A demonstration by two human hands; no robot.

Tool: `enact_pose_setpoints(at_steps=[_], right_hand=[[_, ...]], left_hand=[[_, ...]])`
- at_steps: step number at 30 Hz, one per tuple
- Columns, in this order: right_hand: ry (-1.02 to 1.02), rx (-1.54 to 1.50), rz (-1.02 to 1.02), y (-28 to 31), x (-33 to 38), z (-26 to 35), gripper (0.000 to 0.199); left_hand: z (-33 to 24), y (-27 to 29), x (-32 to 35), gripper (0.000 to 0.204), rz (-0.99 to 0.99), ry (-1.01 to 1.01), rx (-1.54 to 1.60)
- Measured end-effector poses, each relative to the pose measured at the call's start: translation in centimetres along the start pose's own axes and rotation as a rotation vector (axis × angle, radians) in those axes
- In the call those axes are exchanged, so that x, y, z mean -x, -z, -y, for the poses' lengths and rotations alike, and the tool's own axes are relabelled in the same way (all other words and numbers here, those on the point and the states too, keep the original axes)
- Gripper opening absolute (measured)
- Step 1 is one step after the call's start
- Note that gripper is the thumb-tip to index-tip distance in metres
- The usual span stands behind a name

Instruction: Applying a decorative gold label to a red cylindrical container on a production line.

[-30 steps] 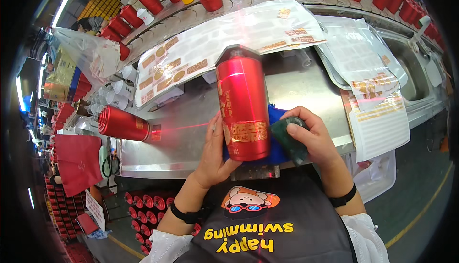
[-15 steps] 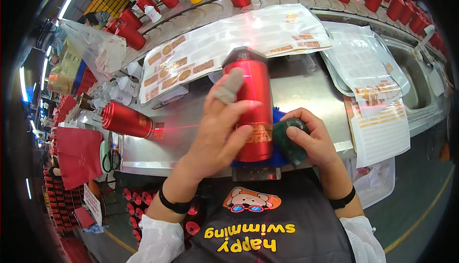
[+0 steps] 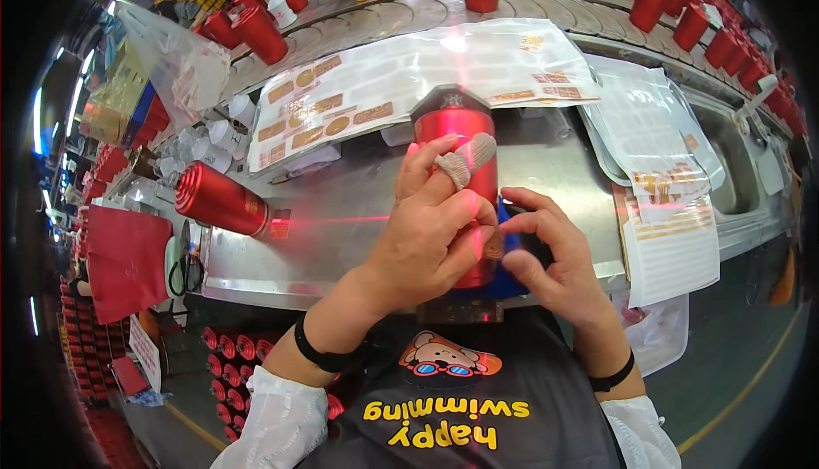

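Observation:
A glossy red metal bottle (image 3: 454,124) lies in front of me, its black angular cap end pointing away. My left hand (image 3: 431,234) is curled over its middle, with a beige fabric cover on one finger. Its thumb and forefinger are closed against the lower right side, hiding most of the gold print. Just right of the bottle, my right hand (image 3: 554,256) has its fingers apart and nothing visible in them. A blue cloth (image 3: 509,279) shows beneath and beside the bottle. The dark green pad is not visible now.
Sheets of gold decals (image 3: 401,76) lie across the metal table (image 3: 316,260). Another red bottle (image 3: 220,198) rests at left near scissors (image 3: 183,273). Beyond, a conveyor (image 3: 358,29) carries several red bottles. A sink (image 3: 738,174) is at right; more decal sheets (image 3: 670,251) overhang the front edge.
My right hand has let go of the dark green pad and opened. My left hand has shifted right and curled over the bottle's side. The view has shifted slightly.

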State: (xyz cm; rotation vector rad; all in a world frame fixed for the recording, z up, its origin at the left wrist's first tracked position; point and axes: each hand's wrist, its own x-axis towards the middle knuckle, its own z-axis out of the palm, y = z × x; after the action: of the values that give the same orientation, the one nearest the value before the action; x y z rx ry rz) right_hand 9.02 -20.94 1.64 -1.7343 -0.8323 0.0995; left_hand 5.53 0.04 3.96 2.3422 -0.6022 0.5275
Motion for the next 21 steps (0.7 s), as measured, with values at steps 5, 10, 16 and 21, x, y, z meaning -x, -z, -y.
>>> enact_pose_setpoints(at_steps=[5,10,16,21], right_hand=[[-0.026,0.006,-0.038,-0.7,-0.3,0.1,0.012],[-0.075,-0.048,0.001,-0.4,-0.8,1.5,0.01],[-0.113,-0.029,-0.002,-0.2,-1.0,1.8,0.013],[-0.211,-0.061,-0.001,-0.3,-0.6,1.6,0.013]], left_hand=[[0.8,-0.2,1.9,0.019,-0.263,0.124,0.204],[2.1,-0.9,5.9,0.026,-0.369,0.365,0.37],[1.8,-1.8,7.9,0.038,-0.356,0.42,0.393],[1.3,-1.1,8.1,0.052,-0.284,0.308,0.257]])
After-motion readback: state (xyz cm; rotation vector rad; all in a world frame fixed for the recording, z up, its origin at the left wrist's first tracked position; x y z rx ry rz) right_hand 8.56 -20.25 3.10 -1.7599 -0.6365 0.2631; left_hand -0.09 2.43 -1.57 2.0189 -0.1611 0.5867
